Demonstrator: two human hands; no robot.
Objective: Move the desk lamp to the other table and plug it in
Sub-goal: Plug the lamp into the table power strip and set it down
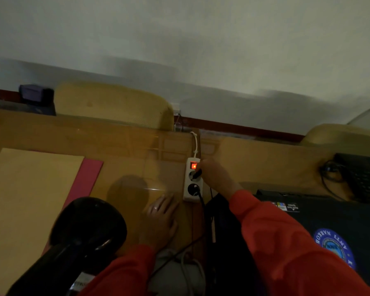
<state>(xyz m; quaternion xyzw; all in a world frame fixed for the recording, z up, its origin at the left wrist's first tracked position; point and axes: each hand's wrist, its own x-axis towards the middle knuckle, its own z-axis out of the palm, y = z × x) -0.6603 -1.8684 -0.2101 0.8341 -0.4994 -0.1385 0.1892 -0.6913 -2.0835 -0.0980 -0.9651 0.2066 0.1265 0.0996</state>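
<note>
The black desk lamp (81,233) stands on the wooden table (137,146) at the lower left, its rounded shade close to the camera. A white power strip (187,189) with a glowing red switch lies at the table's right edge. My right hand (214,176) holds a black plug (197,174) at the strip's upper socket. Another black plug sits in the lower socket, its cord running down towards me. My left hand (160,221) rests flat on the table beside the strip, fingers together, holding nothing.
A tan paper sheet (28,199) over a pink mat (86,178) covers the table's left. Two yellow chair backs (113,103) stand beyond the far edge. A dark laptop with stickers (329,221) and a black keyboard (363,176) lie on the right. Cords hang below the strip.
</note>
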